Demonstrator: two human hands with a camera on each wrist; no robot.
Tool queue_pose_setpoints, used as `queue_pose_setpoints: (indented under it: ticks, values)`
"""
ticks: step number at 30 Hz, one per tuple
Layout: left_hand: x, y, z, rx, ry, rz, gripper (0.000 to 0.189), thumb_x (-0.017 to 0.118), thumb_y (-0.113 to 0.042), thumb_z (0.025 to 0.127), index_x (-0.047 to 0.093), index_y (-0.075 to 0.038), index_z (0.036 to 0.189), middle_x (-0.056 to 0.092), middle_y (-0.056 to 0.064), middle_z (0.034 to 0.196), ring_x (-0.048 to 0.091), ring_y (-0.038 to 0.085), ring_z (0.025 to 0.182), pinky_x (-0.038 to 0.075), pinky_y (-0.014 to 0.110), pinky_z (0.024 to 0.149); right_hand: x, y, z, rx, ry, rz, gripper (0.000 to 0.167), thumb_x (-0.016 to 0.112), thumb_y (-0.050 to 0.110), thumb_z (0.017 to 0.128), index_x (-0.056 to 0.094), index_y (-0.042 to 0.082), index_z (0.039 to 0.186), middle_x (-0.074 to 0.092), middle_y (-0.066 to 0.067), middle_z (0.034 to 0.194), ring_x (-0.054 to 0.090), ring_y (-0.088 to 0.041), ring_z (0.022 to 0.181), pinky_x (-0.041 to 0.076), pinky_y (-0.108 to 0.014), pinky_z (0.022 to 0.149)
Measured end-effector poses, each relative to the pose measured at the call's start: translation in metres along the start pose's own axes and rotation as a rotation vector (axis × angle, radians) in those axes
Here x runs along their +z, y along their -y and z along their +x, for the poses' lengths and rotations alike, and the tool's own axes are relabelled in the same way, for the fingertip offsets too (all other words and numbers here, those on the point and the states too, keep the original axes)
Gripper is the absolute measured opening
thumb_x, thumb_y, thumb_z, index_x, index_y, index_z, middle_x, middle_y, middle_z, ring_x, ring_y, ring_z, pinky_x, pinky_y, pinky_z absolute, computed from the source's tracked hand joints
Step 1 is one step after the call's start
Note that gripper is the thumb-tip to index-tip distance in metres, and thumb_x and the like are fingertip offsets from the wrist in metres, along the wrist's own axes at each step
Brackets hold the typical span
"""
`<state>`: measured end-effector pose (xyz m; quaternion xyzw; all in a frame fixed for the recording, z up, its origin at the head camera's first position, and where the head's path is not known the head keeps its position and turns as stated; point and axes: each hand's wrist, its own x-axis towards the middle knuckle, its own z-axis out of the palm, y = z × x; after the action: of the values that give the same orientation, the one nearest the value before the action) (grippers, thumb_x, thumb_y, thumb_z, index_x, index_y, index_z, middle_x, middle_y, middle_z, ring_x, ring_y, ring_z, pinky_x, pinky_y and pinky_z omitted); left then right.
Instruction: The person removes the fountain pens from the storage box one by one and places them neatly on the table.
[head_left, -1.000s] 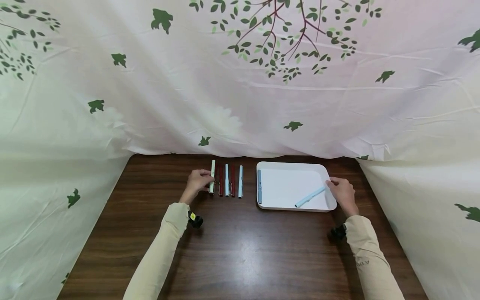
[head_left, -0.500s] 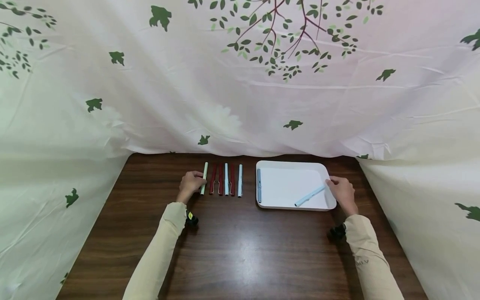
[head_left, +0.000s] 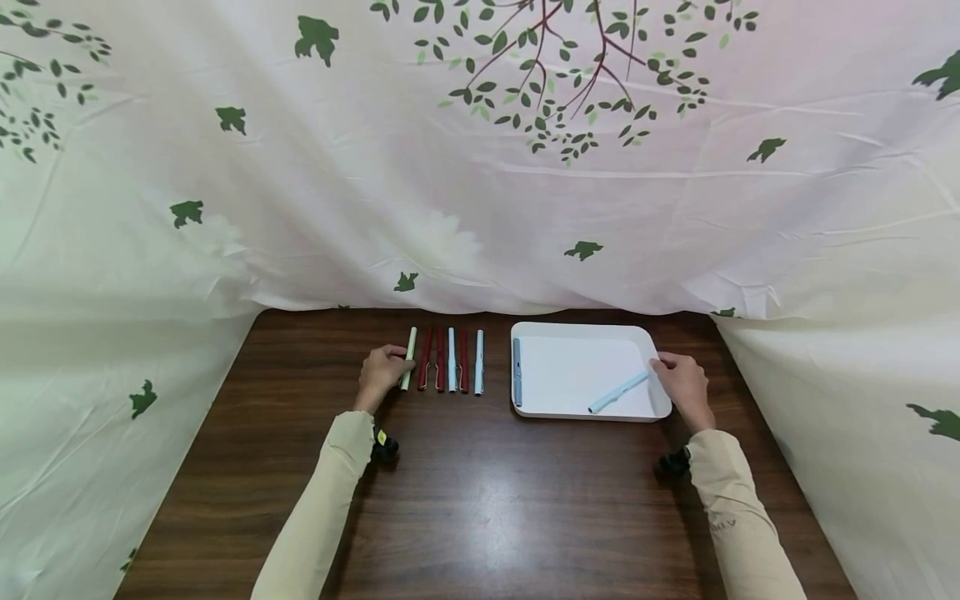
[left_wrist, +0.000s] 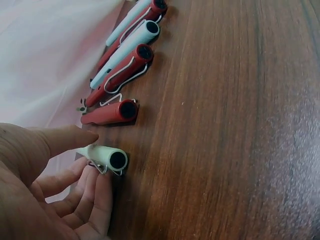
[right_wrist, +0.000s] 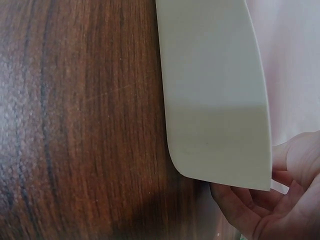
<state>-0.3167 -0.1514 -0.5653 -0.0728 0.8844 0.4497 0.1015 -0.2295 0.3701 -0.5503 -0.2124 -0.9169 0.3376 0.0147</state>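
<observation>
In the head view, my left hand [head_left: 381, 372] pinches a pale green pen [head_left: 411, 340] at the left end of a row of pens. Thumb and fingers lie on either side of the green pen [left_wrist: 111, 157] in the left wrist view, its clip facing the fingers. Right of it lie two red pens [head_left: 440, 358], a light blue pen [head_left: 452, 360], another red pen [head_left: 464, 362] and a second light blue pen [head_left: 479, 362]. My right hand [head_left: 684, 387] grips the right edge of a white tray [head_left: 570, 367], thumb over the rim, fingers partly hidden below.
Inside the tray, a grey-blue pen [head_left: 517, 372] lies along the left wall, and a light blue pen [head_left: 618, 392] lies slantwise near the right end. The brown wooden table [head_left: 465, 500] meets a hanging patterned cloth [head_left: 480, 217] at its back and sides.
My left hand has moved the pale green pen slightly left, away from the others, uncovering the leftmost red pen. The right hand and tray have stayed in place.
</observation>
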Motion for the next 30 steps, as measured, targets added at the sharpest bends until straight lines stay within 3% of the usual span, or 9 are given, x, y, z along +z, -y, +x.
queue_pose_setpoints:
  ticks: [6, 9, 15, 22, 25, 30]
  values:
    - [0.001, -0.003, -0.005, 0.013, -0.061, 0.009, 0.033, 0.062, -0.027, 0.104, 0.073, -0.002, 0.122, 0.075, 0.014, 0.102, 0.065, 0.019, 0.07, 0.05, 0.038, 0.068, 0.0, -0.001, 0.0, 0.009, 0.001, 0.003, 0.044, 0.052, 0.021, 0.109, 0.06, -0.009, 0.14, 0.056, -0.035, 0.142, 0.052, -0.053, 0.131, 0.033, -0.072, 0.108]
    - [0.003, -0.004, -0.007, 0.014, -0.088, 0.017, 0.035, 0.057, -0.027, 0.105, 0.072, 0.0, 0.121, 0.075, 0.015, 0.103, 0.067, 0.022, 0.075, 0.052, 0.043, 0.073, 0.0, -0.001, 0.0, 0.01, 0.001, 0.001, 0.044, 0.052, 0.022, 0.109, 0.06, -0.009, 0.14, 0.056, -0.034, 0.142, 0.052, -0.053, 0.131, 0.035, -0.071, 0.108]
    - [0.01, -0.006, -0.006, 0.059, -0.106, 0.043, 0.038, 0.055, -0.025, 0.107, 0.066, 0.002, 0.131, 0.069, 0.023, 0.125, 0.068, 0.038, 0.104, 0.052, 0.058, 0.09, -0.001, -0.001, 0.0, 0.009, -0.008, -0.001, 0.045, 0.052, 0.023, 0.109, 0.06, -0.008, 0.14, 0.057, -0.034, 0.141, 0.055, -0.052, 0.129, 0.04, -0.069, 0.105]
    - [0.013, -0.018, -0.005, 0.091, -0.087, 0.072, 0.047, 0.058, -0.025, 0.107, 0.054, 0.002, 0.145, 0.055, 0.028, 0.14, 0.057, 0.046, 0.121, 0.045, 0.065, 0.1, 0.0, 0.001, 0.001, 0.016, -0.001, 0.004, 0.044, 0.052, 0.023, 0.109, 0.06, -0.008, 0.14, 0.057, -0.034, 0.142, 0.054, -0.052, 0.13, 0.037, -0.07, 0.107]
    - [0.012, -0.021, -0.004, 0.12, -0.06, 0.09, 0.058, 0.06, -0.026, 0.106, 0.044, 0.001, 0.155, 0.044, 0.03, 0.153, 0.048, 0.049, 0.136, 0.041, 0.067, 0.109, 0.0, 0.002, 0.001, 0.023, 0.003, 0.005, 0.044, 0.052, 0.023, 0.11, 0.06, -0.008, 0.14, 0.056, -0.034, 0.142, 0.053, -0.052, 0.131, 0.036, -0.07, 0.107]
    - [0.016, -0.025, -0.005, 0.201, -0.026, 0.112, 0.073, 0.059, -0.032, 0.107, 0.026, -0.003, 0.165, 0.02, 0.028, 0.169, 0.026, 0.05, 0.153, 0.022, 0.073, 0.12, 0.0, 0.002, 0.0, 0.013, 0.001, 0.002, 0.045, 0.052, 0.023, 0.11, 0.06, -0.008, 0.14, 0.056, -0.034, 0.142, 0.053, -0.053, 0.131, 0.036, -0.07, 0.107]
